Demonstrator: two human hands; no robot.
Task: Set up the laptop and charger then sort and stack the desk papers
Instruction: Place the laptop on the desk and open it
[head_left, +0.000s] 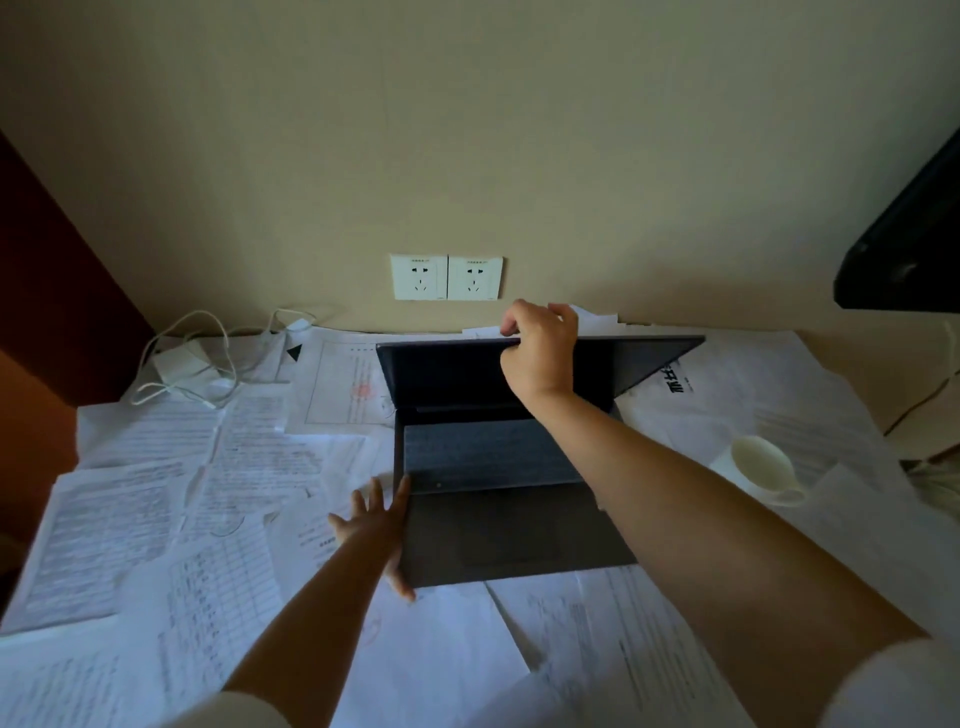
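Note:
A dark laptop (483, 493) lies on the desk with its lid raised and its screen dark. My right hand (540, 348) grips the top edge of the lid near its middle. With straight fingers, my left hand (382, 530) rests flat against the left edge of the laptop's base. The white charger (179, 366) with its tangled cable sits at the back left of the desk, unplugged. Printed papers (171, 519) lie scattered over the desk, all round the laptop and partly under it.
Two white wall sockets (447, 277) sit just above the desk behind the laptop. A white cup (763, 467) lies tipped on the papers at the right. A dark monitor (904, 234) juts in at the upper right. A cable (924, 395) trails at the far right.

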